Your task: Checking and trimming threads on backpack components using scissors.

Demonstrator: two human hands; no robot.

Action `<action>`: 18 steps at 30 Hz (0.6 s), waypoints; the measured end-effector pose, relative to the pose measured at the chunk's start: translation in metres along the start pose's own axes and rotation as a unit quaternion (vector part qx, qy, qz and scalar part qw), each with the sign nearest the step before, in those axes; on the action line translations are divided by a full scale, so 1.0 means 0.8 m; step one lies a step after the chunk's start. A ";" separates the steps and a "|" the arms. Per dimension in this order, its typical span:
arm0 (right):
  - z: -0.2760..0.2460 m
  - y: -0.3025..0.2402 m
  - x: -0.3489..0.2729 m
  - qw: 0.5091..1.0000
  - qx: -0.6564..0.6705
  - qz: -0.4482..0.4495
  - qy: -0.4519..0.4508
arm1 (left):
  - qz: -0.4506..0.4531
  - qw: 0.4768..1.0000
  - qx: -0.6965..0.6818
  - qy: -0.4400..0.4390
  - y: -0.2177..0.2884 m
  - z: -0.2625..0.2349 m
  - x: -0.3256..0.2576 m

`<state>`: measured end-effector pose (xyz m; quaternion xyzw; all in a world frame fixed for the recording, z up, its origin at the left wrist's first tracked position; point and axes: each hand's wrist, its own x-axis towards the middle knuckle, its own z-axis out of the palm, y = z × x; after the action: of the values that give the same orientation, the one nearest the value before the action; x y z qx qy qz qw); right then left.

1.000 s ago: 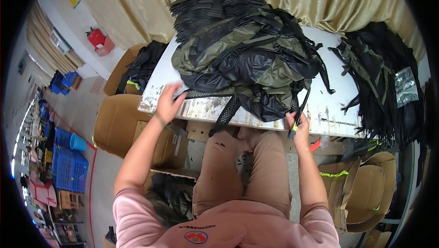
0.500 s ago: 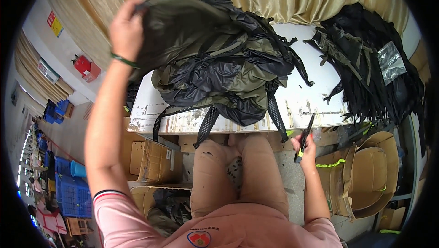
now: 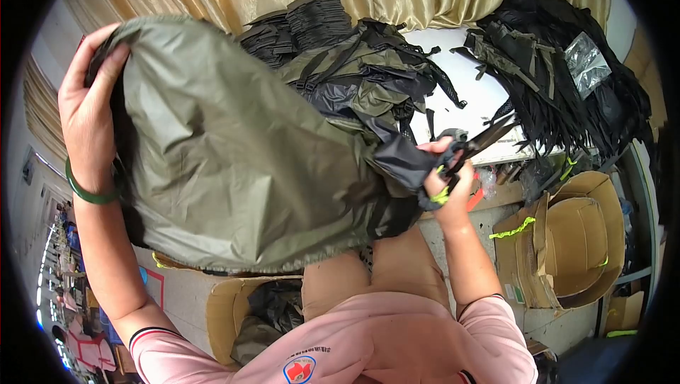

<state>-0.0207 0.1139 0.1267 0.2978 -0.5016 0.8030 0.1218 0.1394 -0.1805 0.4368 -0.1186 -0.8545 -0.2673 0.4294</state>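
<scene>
Up high, left hand [image 3: 88, 108] clenched on the olive bag's [image 3: 234, 157] top edge — cloth stretched rightward and down to the right hand [image 3: 446, 182], gripping black scissors [image 3: 478, 144] and the bag's dark lower end, just beside the table [image 3: 467, 100].

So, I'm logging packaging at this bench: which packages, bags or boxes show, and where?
Clear plastic bag: on the black pile, far right; shiny, crinkled.
Open cardboard boxes: right of the table; brown, with yellow-green strap.
Cardboard box: under the table, left of the knees; brown, dark cloth inside.
</scene>
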 end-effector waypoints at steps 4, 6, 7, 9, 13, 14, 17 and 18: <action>-0.111 -0.042 0.021 0.987 0.084 -0.012 0.139 | -0.064 0.997 0.042 0.029 -0.011 -0.057 -0.053; -0.145 -0.109 0.037 0.956 -0.193 -0.116 0.187 | -0.109 0.991 0.070 0.045 -0.028 -0.083 -0.091; -0.187 -0.122 0.047 0.952 -0.129 -0.059 0.270 | -0.145 0.987 0.067 0.003 -0.028 -0.092 -0.112; -0.184 -0.174 0.057 0.968 -0.130 -0.100 0.191 | -0.193 0.977 0.061 -0.070 -0.036 -0.089 -0.159; -0.182 -0.200 0.049 0.953 -0.247 -0.063 0.161 | -0.339 0.922 -0.076 -0.172 -0.082 -0.033 -0.235; -0.203 -0.176 0.047 0.939 -0.310 -0.063 0.135 | -0.379 0.900 -0.101 -0.192 -0.100 -0.016 -0.254; -0.233 -0.095 0.012 0.948 -0.227 0.185 0.122 | -0.421 0.855 -0.163 -0.253 -0.169 0.045 -0.319; -0.236 -0.057 -0.006 0.879 -0.444 0.167 0.053 | -0.454 0.825 -0.186 -0.281 -0.183 0.064 -0.339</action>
<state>-0.0616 0.3011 0.0971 0.0815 -0.8406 0.5189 0.1321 0.2049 -0.2658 0.1437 0.1352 -0.8295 -0.5411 -0.0297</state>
